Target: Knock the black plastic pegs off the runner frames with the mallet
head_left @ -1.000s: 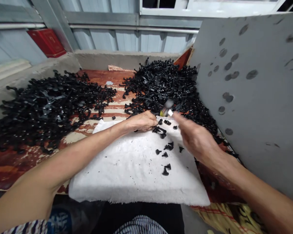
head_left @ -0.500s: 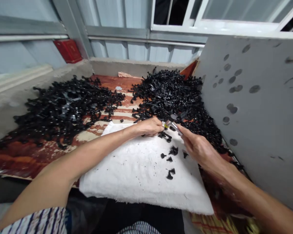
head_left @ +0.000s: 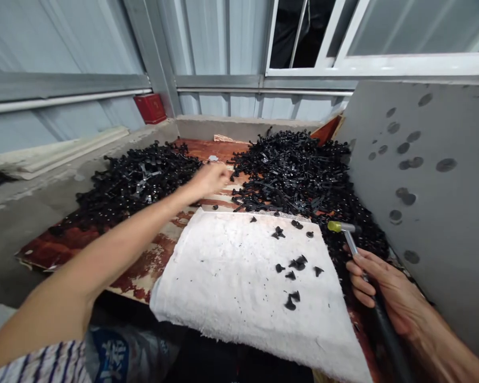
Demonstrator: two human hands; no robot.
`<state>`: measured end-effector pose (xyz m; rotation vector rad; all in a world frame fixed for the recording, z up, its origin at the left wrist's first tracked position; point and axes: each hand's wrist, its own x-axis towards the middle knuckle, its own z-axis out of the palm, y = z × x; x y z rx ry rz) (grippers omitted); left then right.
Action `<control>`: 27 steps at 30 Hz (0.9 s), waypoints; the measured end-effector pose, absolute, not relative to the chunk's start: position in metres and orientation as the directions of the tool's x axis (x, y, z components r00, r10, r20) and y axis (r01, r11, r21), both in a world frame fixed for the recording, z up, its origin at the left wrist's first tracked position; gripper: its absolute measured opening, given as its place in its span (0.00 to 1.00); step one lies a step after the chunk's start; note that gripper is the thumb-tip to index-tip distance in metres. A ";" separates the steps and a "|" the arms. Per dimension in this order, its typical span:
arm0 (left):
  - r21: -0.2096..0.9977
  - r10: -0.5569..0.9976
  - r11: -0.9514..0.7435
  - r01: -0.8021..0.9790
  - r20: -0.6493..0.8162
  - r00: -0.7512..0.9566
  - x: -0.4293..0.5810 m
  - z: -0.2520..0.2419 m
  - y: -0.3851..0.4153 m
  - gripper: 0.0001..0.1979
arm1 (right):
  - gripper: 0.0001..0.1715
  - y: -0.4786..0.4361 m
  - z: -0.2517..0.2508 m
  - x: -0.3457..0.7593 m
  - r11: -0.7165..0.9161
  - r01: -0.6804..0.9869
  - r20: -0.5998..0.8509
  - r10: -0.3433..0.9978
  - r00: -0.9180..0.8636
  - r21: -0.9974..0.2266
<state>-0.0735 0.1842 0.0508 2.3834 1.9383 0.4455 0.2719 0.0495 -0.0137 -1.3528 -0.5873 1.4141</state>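
Observation:
My right hand (head_left: 377,274) is wrapped round a small hammer (head_left: 350,243) with a metal neck, a dark handle and a yellow tip on one side of its head. It is held just off the right edge of the white cloth (head_left: 231,276). My left hand (head_left: 211,179) is blurred by motion over the gap between the two piles, nearest the left pile of black parts (head_left: 143,173). Its fingers are curled, but whether something is in them cannot be made out. Several small black pieces (head_left: 298,262) lie scattered on the cloth.
A larger heap of black parts (head_left: 295,170) spreads along the right of the worn red-brown board (head_left: 159,250). A grey spotted panel (head_left: 435,213) stands at the right. A red box (head_left: 150,108) sits on the ledge in the corner, below the metal wall.
My left hand has left the far edge of the cloth and moved away, up and left. My right hand has drawn back to the right with the hammer. The view has shifted too.

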 end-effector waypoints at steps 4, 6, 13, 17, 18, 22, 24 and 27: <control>0.124 0.891 -0.439 0.890 -0.065 0.449 -0.028 0.001 0.182 0.10 | 0.25 0.050 -0.017 0.273 -0.317 -0.354 -0.401 0.895 0.195 -0.880; 0.102 0.898 -0.432 0.896 -0.051 0.438 -0.020 -0.011 0.187 0.12 | 0.26 0.049 -0.019 0.276 -0.308 -0.360 -0.395 0.897 0.197 -0.881; 0.101 0.894 -0.445 0.890 -0.014 0.449 -0.026 -0.017 0.211 0.17 | 0.27 0.047 -0.023 0.280 -0.295 -0.368 -0.381 0.905 0.188 -0.882; 0.159 0.913 -0.409 0.899 0.057 0.405 -0.030 -0.012 0.220 0.21 | 0.28 0.046 -0.024 0.282 -0.287 -0.366 -0.371 0.910 0.183 -0.885; 0.181 0.918 -0.396 0.900 0.077 0.388 -0.031 -0.009 0.221 0.21 | 0.28 0.045 -0.024 0.283 -0.285 -0.367 -0.369 0.912 0.182 -0.886; 0.271 0.942 -0.336 0.902 0.111 0.318 -0.036 0.008 0.225 0.19 | 0.30 0.042 -0.027 0.286 -0.267 -0.378 -0.353 0.919 0.179 -0.886; 0.327 0.950 -0.310 0.893 0.084 0.299 -0.036 0.019 0.227 0.17 | 0.28 0.039 -0.028 0.287 -0.262 -0.381 -0.339 0.928 0.153 -0.887; 0.419 0.963 -0.250 0.873 0.013 0.270 -0.037 0.033 0.228 0.14 | 0.21 0.036 -0.030 0.289 -0.272 -0.387 -0.325 0.942 0.079 -0.881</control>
